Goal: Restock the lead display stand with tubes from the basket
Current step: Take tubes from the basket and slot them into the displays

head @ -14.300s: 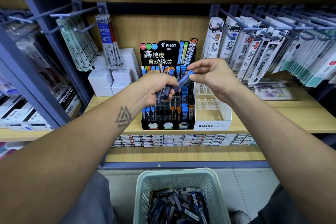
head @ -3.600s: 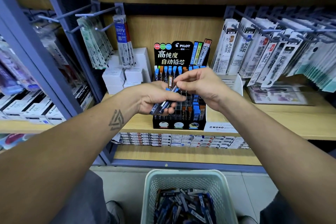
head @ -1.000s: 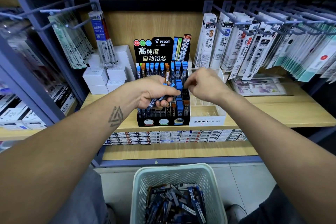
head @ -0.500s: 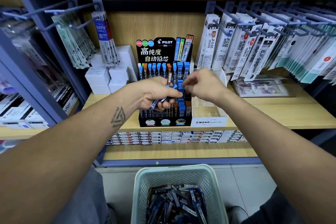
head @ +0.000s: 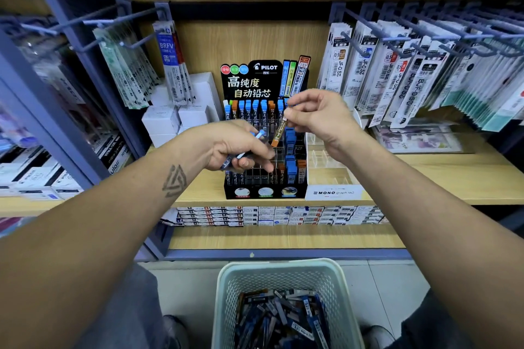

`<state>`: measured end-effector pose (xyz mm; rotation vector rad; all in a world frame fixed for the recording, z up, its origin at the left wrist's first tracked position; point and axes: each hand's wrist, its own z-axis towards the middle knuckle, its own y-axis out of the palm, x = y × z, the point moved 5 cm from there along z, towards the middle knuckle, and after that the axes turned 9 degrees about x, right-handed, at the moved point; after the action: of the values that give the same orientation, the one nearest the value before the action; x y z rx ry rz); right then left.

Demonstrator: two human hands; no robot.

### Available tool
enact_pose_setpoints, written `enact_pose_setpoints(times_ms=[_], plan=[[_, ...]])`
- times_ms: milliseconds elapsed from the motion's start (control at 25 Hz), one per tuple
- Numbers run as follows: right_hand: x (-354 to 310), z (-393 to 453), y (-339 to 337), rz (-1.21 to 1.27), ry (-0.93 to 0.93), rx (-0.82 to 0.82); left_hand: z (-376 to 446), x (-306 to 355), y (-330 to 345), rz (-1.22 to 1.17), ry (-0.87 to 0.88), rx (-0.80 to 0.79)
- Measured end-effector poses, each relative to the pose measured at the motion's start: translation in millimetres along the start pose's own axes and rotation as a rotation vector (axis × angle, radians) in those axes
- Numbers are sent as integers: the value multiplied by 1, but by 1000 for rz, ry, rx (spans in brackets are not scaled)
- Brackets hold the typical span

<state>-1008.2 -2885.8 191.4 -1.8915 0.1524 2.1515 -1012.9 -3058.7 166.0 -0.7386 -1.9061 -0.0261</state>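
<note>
The orange tube (head: 279,133) hung tilted from the fingertips of the right hand (head: 317,117), pinched at its top end just above the middle rows of the display stand (head: 265,150); so light a pinch could, by my judgement, let it slip and drop among the filled slots or past the shelf (head: 425,178) to the floor; it might also be set into a row of blue caps, since the slots sat close together and colours were already mixed along the back row. The left hand (head: 238,147) gripped a blue-capped tube (head: 249,147), perhaps more than one, low in front of the stand; crowding the two hands over the same rows risked knocking upright tubes askew. The stand held blue and orange tubes with several slots still bare; the clear tray (head: 329,167) beside it showed empty dividers; the basket (head: 283,275) on the floor below held a loose heap of tubes.
</note>
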Motion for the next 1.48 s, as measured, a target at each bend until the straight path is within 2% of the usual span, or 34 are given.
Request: enact_pose_setpoints(times_ms=[160,240,360,480,600,720,760,840,920,1040,1160,1320,1480], plan=[[2,-6,11,74,80,-116,-2,2,-31,-164,57,141],[0,-12,21,38,48,-229,-3,5,-33,-275,109,166],[-5,-19,36,-60,-33,-323,1,0,-32,-306,133,197],[-6,-19,39,-88,-25,-277,3,-3,-35,-320,143,263],[-1,-14,27,2,137,-165,3,-3,-44,-349,153,350],[5,-10,17,160,254,-56,5,-8,-48,-361,123,355],[5,-6,13,118,222,-29,7,-10,-46,-342,96,349],[-2,0,5,-183,39,-17,10,-13,-45,-280,42,361],[-9,-1,8,-521,-140,-101,10,-13,-44,-258,20,358],[-5,-13,27,-812,-236,-251,11,-14,-38,-253,12,254],[7,-22,41,-956,-308,-324,13,-16,-31,-217,11,208],[13,-22,42,-1024,-326,-293,10,-14,-31,-207,24,203],[19,-30,52,-1134,-356,-369,8,-15,-28,-188,18,161]])
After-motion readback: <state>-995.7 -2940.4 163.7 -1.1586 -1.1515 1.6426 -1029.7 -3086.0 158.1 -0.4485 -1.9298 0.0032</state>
